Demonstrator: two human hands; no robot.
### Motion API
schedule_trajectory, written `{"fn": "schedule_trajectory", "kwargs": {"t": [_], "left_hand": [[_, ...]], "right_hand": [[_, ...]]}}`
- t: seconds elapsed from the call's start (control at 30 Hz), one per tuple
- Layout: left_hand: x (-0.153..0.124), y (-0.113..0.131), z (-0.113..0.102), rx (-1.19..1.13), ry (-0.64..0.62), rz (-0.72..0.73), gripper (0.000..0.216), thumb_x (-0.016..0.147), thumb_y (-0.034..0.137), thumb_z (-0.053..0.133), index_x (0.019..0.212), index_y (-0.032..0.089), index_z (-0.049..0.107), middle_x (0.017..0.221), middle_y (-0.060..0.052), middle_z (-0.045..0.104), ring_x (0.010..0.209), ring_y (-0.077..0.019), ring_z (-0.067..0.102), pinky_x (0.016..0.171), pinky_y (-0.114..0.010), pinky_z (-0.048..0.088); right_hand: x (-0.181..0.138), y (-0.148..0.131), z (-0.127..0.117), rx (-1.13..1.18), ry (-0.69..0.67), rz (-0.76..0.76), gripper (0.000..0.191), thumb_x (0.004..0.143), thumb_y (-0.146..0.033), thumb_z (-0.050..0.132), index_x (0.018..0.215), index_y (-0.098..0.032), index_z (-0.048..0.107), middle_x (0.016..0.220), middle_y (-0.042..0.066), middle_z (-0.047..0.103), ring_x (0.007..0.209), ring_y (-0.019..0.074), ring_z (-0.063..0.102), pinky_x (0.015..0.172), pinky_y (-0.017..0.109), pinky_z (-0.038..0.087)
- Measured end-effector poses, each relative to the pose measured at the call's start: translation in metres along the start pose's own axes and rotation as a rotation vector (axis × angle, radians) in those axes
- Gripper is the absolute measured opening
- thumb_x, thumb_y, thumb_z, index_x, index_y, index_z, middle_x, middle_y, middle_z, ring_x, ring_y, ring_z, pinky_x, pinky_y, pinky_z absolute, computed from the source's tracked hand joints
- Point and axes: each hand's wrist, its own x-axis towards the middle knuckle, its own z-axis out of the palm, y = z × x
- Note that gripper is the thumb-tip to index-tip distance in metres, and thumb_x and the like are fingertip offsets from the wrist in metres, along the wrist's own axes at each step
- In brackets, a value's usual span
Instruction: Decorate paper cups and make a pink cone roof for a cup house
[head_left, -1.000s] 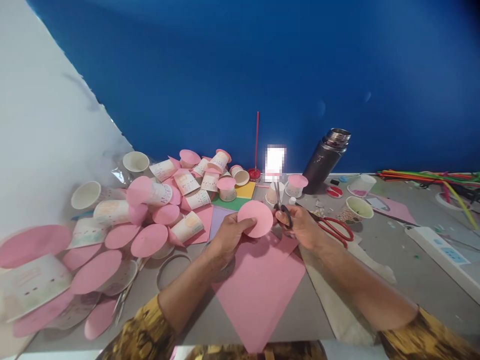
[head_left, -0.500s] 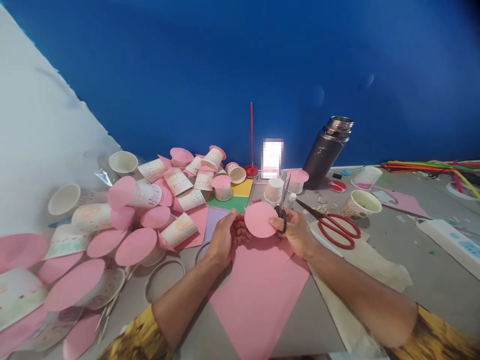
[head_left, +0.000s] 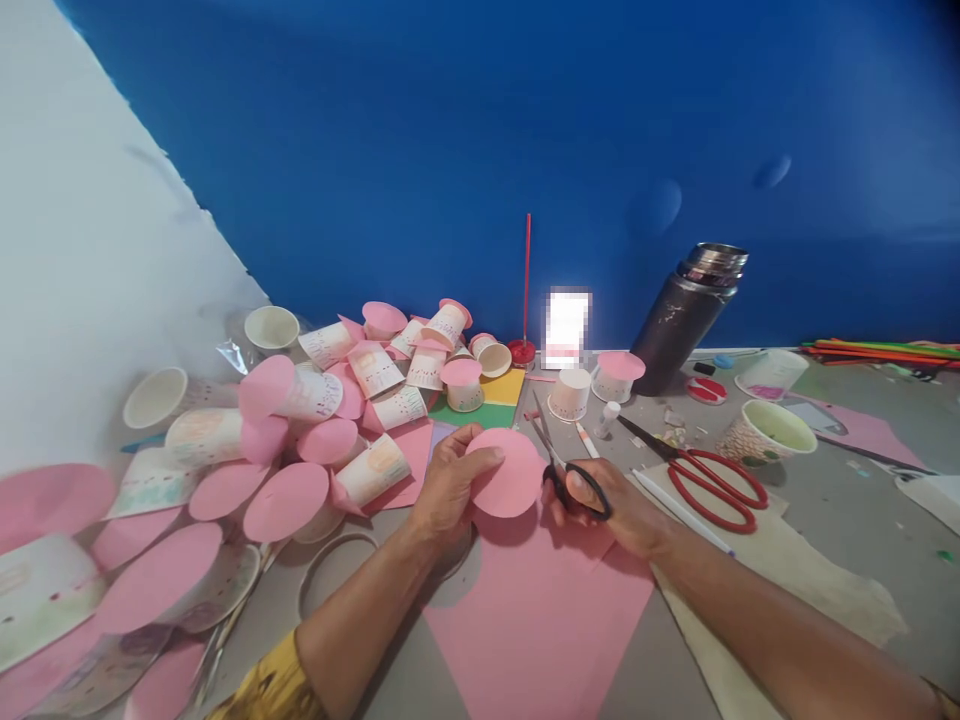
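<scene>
A pink paper circle (head_left: 510, 475) is pinched between the thumb and fingers of my left hand (head_left: 450, 485), near the middle of the view. My right hand (head_left: 607, 505) grips black-handled scissors (head_left: 556, 465), fingers in the loops. Their blades point up and away, parted, close to the circle's right edge. Below both hands lies a large sheet of pink paper (head_left: 555, 610) on the grey table. Beyond the hands stand an upturned white paper cup (head_left: 570, 393) and another cup topped with a pink disc (head_left: 617, 375).
Paper cups with pink discs (head_left: 300, 390) pile up on the left. Red-handled scissors (head_left: 720, 488) lie at right, near a green-lined cup (head_left: 769, 435). A dark flask (head_left: 686, 320) stands against the blue wall. A ring (head_left: 334, 570) lies left of my left forearm.
The pink circle has passed from my right fingers to my left hand, which now pinches its left edge. The scissors have swung clear of it, blades parted. The view has shifted slightly left.
</scene>
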Motion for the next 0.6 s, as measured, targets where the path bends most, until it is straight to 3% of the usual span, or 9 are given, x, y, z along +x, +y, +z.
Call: {"fn": "schedule_trajectory", "kwargs": {"t": [0.17, 0.3, 0.6], "left_hand": [[0.0018, 0.0089, -0.0057, -0.032, 0.010, -0.019, 0.044, 0.052, 0.024, 0.091, 0.077, 0.020, 0.056, 0.066, 0.003, 0.068, 0.055, -0.0130, 0.061, 0.051, -0.023, 0.050], [0.0024, 0.0118, -0.0061, -0.072, 0.048, -0.050, 0.049, 0.049, 0.021, 0.091, 0.082, 0.020, 0.056, 0.067, 0.004, 0.069, 0.057, -0.0133, 0.063, 0.051, -0.022, 0.051], [-0.0004, 0.0122, -0.0032, -0.027, 0.017, -0.070, 0.040, 0.052, 0.023, 0.089, 0.076, 0.019, 0.056, 0.065, 0.002, 0.069, 0.055, -0.0122, 0.061, 0.050, -0.021, 0.049]], "right_hand": [[-0.0023, 0.0042, -0.0041, -0.014, -0.068, 0.002, 0.076, 0.075, -0.089, 0.063, 0.084, -0.014, 0.069, 0.064, 0.004, 0.065, 0.056, 0.0108, 0.042, 0.054, 0.027, 0.025], [-0.0033, 0.0075, -0.0041, -0.002, -0.101, -0.007, 0.073, 0.073, -0.088, 0.067, 0.076, -0.015, 0.067, 0.062, 0.003, 0.062, 0.061, 0.0137, 0.050, 0.061, 0.029, 0.032], [-0.0042, 0.0049, 0.0007, -0.049, -0.098, 0.052, 0.073, 0.071, -0.089, 0.067, 0.067, -0.016, 0.060, 0.059, 0.002, 0.059, 0.055, 0.0103, 0.043, 0.055, 0.027, 0.028]]}}
